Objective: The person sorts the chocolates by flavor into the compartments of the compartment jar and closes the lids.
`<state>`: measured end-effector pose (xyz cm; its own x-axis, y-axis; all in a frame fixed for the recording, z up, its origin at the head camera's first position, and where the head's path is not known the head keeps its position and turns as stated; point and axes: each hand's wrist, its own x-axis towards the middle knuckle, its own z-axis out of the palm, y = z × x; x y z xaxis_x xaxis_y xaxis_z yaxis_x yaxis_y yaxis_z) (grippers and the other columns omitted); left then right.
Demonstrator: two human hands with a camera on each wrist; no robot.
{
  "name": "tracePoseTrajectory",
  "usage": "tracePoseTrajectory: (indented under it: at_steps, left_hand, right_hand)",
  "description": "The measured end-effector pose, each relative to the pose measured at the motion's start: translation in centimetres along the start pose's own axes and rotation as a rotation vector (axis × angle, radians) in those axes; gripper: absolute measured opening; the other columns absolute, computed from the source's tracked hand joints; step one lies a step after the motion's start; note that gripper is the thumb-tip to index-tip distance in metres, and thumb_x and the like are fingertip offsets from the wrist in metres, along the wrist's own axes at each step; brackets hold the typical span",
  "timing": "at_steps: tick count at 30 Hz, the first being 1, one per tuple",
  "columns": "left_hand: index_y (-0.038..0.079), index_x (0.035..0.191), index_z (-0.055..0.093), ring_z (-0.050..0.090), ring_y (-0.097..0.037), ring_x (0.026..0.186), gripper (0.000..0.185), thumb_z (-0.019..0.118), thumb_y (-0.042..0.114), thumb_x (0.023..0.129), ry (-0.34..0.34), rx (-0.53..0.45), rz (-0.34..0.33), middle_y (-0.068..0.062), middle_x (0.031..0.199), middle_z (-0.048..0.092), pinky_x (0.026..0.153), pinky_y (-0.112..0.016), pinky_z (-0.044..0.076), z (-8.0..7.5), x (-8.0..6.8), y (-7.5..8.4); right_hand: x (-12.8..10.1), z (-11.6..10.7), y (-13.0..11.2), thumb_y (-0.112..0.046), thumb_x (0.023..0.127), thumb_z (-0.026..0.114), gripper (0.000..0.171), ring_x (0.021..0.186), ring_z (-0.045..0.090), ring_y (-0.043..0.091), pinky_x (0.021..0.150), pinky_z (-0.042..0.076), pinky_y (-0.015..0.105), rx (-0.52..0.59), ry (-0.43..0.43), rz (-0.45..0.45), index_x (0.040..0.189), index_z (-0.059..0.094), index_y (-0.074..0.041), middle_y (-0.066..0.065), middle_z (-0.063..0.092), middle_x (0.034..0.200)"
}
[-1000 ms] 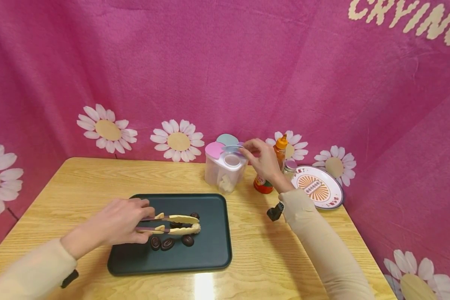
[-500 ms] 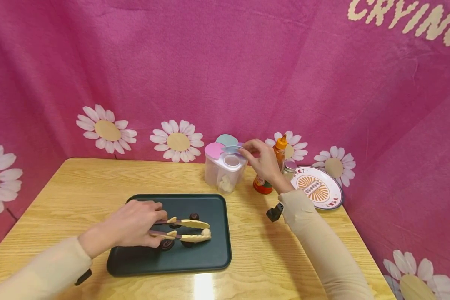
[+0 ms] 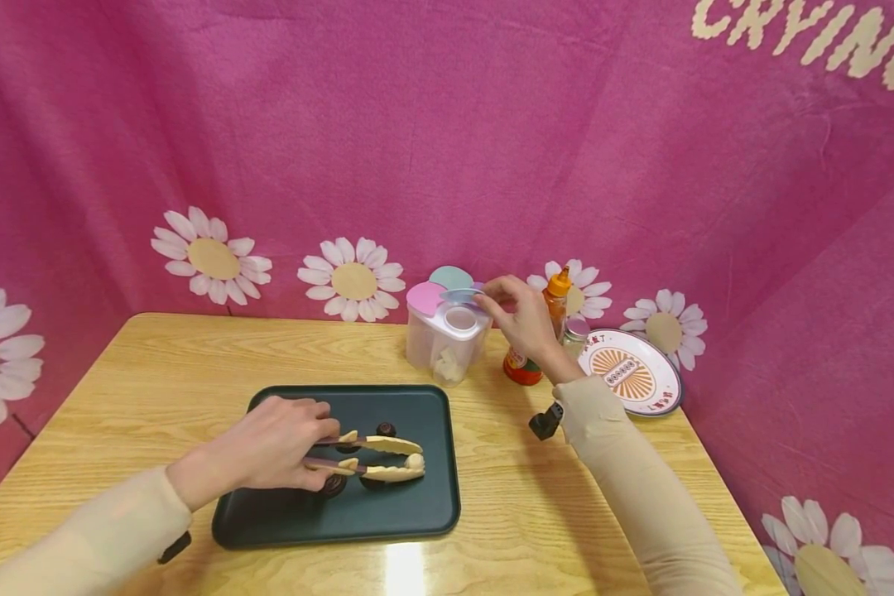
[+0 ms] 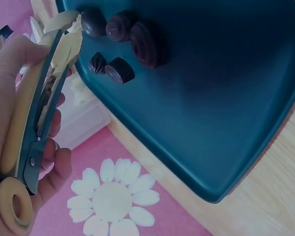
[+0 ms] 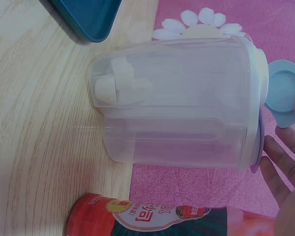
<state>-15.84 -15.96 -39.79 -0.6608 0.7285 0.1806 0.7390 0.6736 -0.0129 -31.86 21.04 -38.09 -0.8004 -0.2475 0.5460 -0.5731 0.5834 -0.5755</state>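
Observation:
My left hand (image 3: 283, 443) grips kitchen tongs (image 3: 368, 459) with cream scalloped tips, held over the dark green tray (image 3: 410, 517). A small pale lump (image 3: 415, 462) sits between the tongs' tips; I cannot tell how firmly it is pinched. Several dark brown chocolates (image 4: 147, 44) lie on the tray, partly hidden under the tongs in the head view. My right hand (image 3: 521, 314) holds up the light blue flap lid (image 5: 285, 91) of a clear plastic container (image 5: 177, 93) between thumb and fingers. Pale chunks (image 5: 115, 81) lie at the bottom of that compartment, whose round opening is uncovered.
Right of the container stands a sauce bottle (image 3: 523, 370) with an orange cap, beneath my right forearm. Behind it are a small jar with a pink lid (image 3: 577, 327) and a patterned oval plate (image 3: 641, 377) leaning on the pink cloth backdrop (image 3: 447, 149). Wooden tabletop (image 3: 507, 497) surrounds the tray.
My left hand has carried the tongs and the pale lump to the right and slightly nearer across the tray. My right hand has stayed at the raised flap lid.

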Motion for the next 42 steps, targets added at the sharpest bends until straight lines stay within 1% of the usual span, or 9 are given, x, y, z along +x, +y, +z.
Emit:
tracePoseTrajectory:
  at_steps: [2, 5, 10, 12, 16, 22, 27, 36, 42]
  left_hand:
    - [0.020, 0.090, 0.076, 0.040, -0.002, 0.058, 0.032, 0.086, 0.046, 0.076, 0.036, 0.007, 0.008, 0.008, 0.075, 0.059, 0.049, -0.017, 0.030, -0.2, 0.1, -0.1]
    - [0.019, 0.093, 0.077, 0.041, -0.002, 0.058, 0.032, 0.087, 0.044, 0.076, 0.053, -0.013, -0.012, 0.006, 0.078, 0.062, 0.049, -0.017, 0.032, -0.9, 0.4, -0.4]
    - [0.015, 0.100, 0.079, 0.042, -0.004, 0.059, 0.037, 0.089, 0.041, 0.076, 0.064, -0.033, -0.074, 0.002, 0.082, 0.065, 0.051, -0.017, 0.036, -2.1, 1.2, -1.0]
    - [0.015, 0.101, 0.079, 0.045, -0.005, 0.061, 0.038, 0.089, 0.041, 0.075, 0.099, -0.030, -0.086, 0.000, 0.084, 0.066, 0.053, -0.018, 0.039, -2.3, 1.7, -1.3]
    - [0.012, 0.103, 0.078, 0.050, -0.008, 0.065, 0.041, 0.090, 0.039, 0.074, 0.182, -0.043, -0.099, -0.002, 0.087, 0.069, 0.054, -0.020, 0.041, -2.4, 2.8, -1.8]
    - [0.009, 0.105, 0.078, 0.050, -0.010, 0.061, 0.042, 0.090, 0.036, 0.075, 0.294, -0.062, -0.106, -0.006, 0.087, 0.071, 0.049, -0.019, 0.033, -2.6, 4.8, -2.5]
    - [0.007, 0.106, 0.078, 0.055, -0.014, 0.063, 0.042, 0.090, 0.034, 0.075, 0.383, -0.053, -0.109, -0.009, 0.090, 0.073, 0.049, -0.020, 0.034, -2.6, 6.4, -3.0]
    - [0.006, 0.106, 0.078, 0.059, -0.019, 0.066, 0.041, 0.085, 0.037, 0.079, 0.395, -0.040, -0.169, -0.010, 0.088, 0.072, 0.049, -0.026, 0.041, -2.5, 8.4, -3.7]
    - [0.007, 0.105, 0.078, 0.059, -0.019, 0.065, 0.040, 0.084, 0.037, 0.079, 0.379, -0.054, -0.185, -0.009, 0.085, 0.070, 0.051, -0.029, 0.047, -2.3, 9.1, -3.9]
  right_hand:
    - [0.0, 0.0, 0.0, -0.019, 0.097, 0.077, 0.018, 0.094, 0.075, 0.026, 0.085, 0.063, 0.037, -0.001, -0.001, 0.000, 0.107, 0.075, -0.004, 0.013, 0.077, 0.103]
    - [0.1, 0.0, 0.1, -0.019, 0.097, 0.077, 0.018, 0.094, 0.075, 0.026, 0.086, 0.063, 0.040, 0.002, -0.002, 0.000, 0.106, 0.074, -0.004, 0.013, 0.077, 0.103]
    - [0.1, 0.0, 0.0, -0.018, 0.097, 0.077, 0.017, 0.094, 0.076, 0.027, 0.085, 0.063, 0.034, 0.012, -0.001, 0.000, 0.105, 0.075, -0.004, 0.014, 0.077, 0.103]
    - [0.1, 0.0, 0.0, -0.019, 0.097, 0.077, 0.017, 0.093, 0.076, 0.026, 0.084, 0.063, 0.032, 0.008, 0.001, 0.002, 0.105, 0.075, -0.004, 0.014, 0.077, 0.103]
    - [0.1, -0.1, 0.0, -0.019, 0.097, 0.077, 0.017, 0.093, 0.076, 0.026, 0.085, 0.064, 0.038, 0.002, 0.000, 0.002, 0.106, 0.075, -0.004, 0.013, 0.077, 0.103]
    - [0.0, -0.1, 0.0, -0.020, 0.097, 0.077, 0.018, 0.093, 0.075, 0.024, 0.085, 0.063, 0.036, 0.003, -0.004, 0.008, 0.106, 0.075, -0.005, 0.012, 0.077, 0.103]
    - [0.1, -0.1, 0.0, -0.019, 0.097, 0.077, 0.017, 0.093, 0.075, 0.024, 0.086, 0.063, 0.037, 0.004, -0.005, 0.002, 0.107, 0.075, -0.005, 0.012, 0.077, 0.103]
    - [0.0, -0.1, -0.2, -0.019, 0.098, 0.076, 0.017, 0.091, 0.073, 0.023, 0.084, 0.061, 0.031, -0.004, -0.005, 0.004, 0.106, 0.075, -0.005, 0.012, 0.076, 0.103]
    - [0.1, -0.1, -0.1, -0.020, 0.098, 0.076, 0.017, 0.092, 0.074, 0.024, 0.086, 0.062, 0.037, -0.010, -0.007, 0.009, 0.107, 0.075, -0.005, 0.012, 0.077, 0.103]
